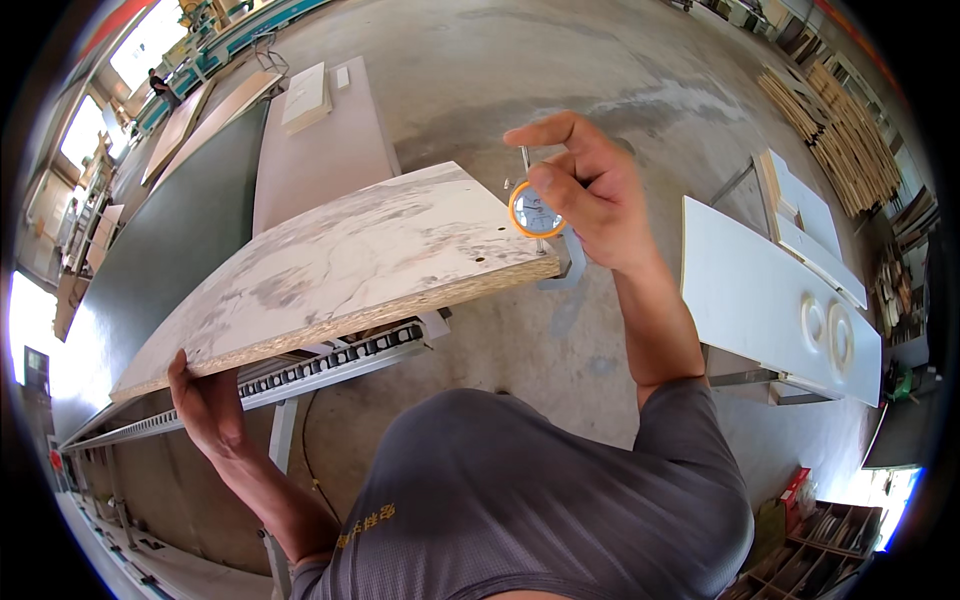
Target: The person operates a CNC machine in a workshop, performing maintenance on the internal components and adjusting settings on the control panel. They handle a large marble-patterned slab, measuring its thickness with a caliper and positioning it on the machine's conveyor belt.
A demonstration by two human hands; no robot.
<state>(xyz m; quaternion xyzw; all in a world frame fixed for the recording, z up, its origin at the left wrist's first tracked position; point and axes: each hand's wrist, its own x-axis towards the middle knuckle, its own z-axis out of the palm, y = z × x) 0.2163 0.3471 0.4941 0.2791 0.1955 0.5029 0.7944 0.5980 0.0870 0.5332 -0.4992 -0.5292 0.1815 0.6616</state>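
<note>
A chipboard panel [330, 265] with a marble-patterned white and grey face lies before me, its raw edge toward me and small dark holes near its right end. My left hand [212, 408] grips the near edge at the left, thumb at the top and fingers underneath. At the right end, my right hand [597, 195] holds a dial thickness gauge [536, 210] with an orange rim. The gauge's tip meets the panel's face by the edge, and its grey frame reaches round below. My right index finger is over the top of the gauge's plunger, thumb by the dial.
Beneath the panel runs a metal roller rail [340, 362]. Dark green [185, 225] and pale pink [320, 150] boards lie beyond to the left. On the right, a white board [750, 290] carries two white rings [840, 335]. Stacked wooden strips [840, 140] stand farther back. Another person [160, 88] is far left.
</note>
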